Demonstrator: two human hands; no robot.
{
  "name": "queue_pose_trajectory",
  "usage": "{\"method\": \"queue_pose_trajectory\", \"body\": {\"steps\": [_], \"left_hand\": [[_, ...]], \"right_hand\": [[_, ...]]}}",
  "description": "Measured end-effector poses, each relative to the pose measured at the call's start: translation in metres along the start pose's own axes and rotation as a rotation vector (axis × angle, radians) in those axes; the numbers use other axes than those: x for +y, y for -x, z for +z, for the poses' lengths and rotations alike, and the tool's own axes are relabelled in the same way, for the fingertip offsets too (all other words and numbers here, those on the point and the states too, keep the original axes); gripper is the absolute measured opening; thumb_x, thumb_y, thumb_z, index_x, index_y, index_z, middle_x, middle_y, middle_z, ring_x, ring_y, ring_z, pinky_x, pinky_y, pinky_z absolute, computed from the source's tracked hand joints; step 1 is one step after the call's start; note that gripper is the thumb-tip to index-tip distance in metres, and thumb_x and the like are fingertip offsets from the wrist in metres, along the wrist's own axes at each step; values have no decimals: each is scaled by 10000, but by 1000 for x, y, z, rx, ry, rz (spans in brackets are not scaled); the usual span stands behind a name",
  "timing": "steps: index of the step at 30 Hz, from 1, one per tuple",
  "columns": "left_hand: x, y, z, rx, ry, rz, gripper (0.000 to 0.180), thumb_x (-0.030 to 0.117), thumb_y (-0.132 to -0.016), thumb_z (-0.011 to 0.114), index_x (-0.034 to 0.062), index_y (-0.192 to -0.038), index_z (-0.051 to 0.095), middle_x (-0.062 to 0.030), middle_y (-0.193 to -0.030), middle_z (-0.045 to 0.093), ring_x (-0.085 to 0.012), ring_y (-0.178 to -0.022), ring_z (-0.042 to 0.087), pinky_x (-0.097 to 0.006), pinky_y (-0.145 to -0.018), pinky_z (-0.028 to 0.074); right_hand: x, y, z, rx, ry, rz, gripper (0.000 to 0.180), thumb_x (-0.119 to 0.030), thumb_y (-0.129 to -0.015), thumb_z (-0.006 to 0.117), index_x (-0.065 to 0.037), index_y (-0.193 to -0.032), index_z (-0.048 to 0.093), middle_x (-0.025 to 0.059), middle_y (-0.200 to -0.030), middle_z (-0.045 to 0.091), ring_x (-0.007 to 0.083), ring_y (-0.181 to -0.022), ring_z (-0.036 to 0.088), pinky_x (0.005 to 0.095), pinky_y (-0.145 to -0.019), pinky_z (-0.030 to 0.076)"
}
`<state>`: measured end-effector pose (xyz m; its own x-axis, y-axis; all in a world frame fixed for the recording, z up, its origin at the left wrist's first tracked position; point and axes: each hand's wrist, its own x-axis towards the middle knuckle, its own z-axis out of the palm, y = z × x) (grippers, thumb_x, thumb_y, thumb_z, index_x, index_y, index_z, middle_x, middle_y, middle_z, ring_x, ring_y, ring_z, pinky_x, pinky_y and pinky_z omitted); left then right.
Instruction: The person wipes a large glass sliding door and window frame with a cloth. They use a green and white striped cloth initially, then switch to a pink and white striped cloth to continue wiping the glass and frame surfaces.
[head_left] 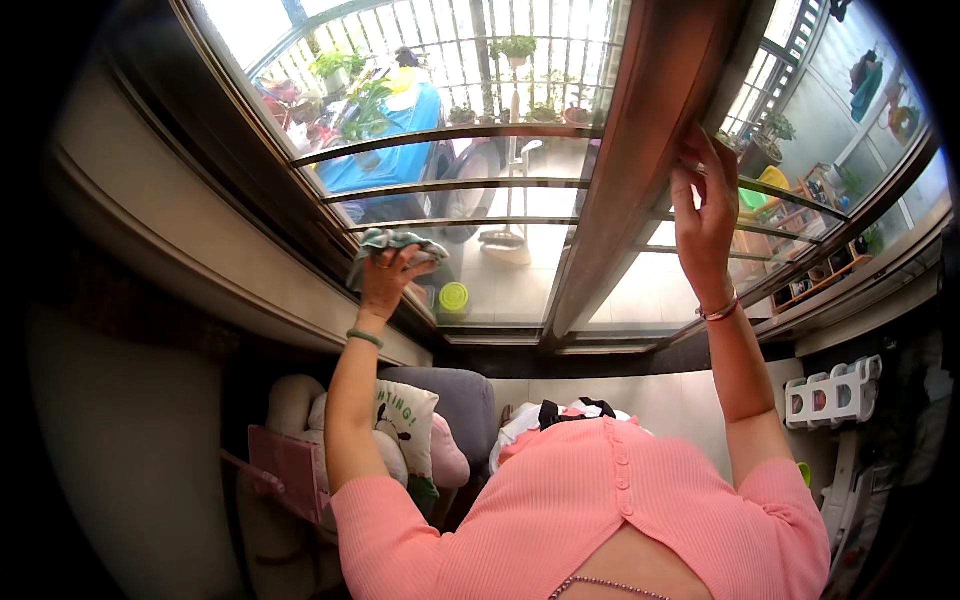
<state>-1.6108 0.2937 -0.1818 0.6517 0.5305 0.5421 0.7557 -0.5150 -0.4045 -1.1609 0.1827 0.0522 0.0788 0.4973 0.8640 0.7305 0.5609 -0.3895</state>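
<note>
My left hand [384, 284], with a green bangle on its wrist, holds a folded grey-green cloth [400, 243]. It presses the cloth to the lower left part of a glass sliding door [500, 285], near the dark side frame. On the right my right hand [708, 205] is raised to the brown door frame [640, 150]. Its fingers bend around the frame's edge, and some fingertips are hidden there. Dark horizontal bars [450, 186] cross the glass.
Behind the glass are a blue-covered table [400, 135], potted plants [515, 48], a broom [503, 238] and a yellow-green round lid [454, 296]. On my side, a grey seat [450, 400] with cushions [405, 425] stands lower left, and a white rack [832, 393] at right.
</note>
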Motion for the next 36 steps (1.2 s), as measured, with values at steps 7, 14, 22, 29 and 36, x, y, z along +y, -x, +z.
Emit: {"method": "queue_pose_trajectory", "body": {"steps": [7,14,22,29,36], "left_hand": [[-57,-9,-66,163,-181,-303,390,169,-851,658,408,-1157,694,63,-1316,537,-207,-1174,510,-442,-884,435],[-54,-54,-118,469,137,-789,517,-9,-801,716,272,-1232,676,-100,-1318,544,-349,-1202,505,-460,-1004,427],[24,-128,-187,709,735,-836,538,44,-862,729,105,-1375,579,-169,-1430,436,-340,-1332,429,-442,-1089,379],[125,-205,-209,673,420,-337,379,115,-850,684,285,-1186,725,-78,-1398,532,-332,-1262,451,-454,-1055,351],[109,-258,-243,743,133,-382,395,142,-853,668,308,-1208,716,-46,-1424,519,-298,-1237,416,-459,-1055,307]], "right_hand": [[-15,-2,20,20,-42,-47,485,9,-938,600,-61,-1409,509,116,-1252,502,204,-1074,620,294,-871,570],[-34,-7,38,-12,-96,-124,556,72,-922,540,-100,-1448,481,126,-1270,492,225,-1079,596,297,-839,574],[-55,-17,55,-125,-303,-60,625,133,-892,456,-78,-1480,436,162,-1293,472,270,-1082,581,341,-867,537],[-67,-38,24,-187,-484,-64,506,100,-946,425,-23,-1435,461,187,-1292,517,312,-1110,603,363,-921,512],[-59,-44,4,-186,-463,-80,478,73,-937,463,-26,-1404,480,171,-1239,545,296,-1057,598,380,-901,501]]}}
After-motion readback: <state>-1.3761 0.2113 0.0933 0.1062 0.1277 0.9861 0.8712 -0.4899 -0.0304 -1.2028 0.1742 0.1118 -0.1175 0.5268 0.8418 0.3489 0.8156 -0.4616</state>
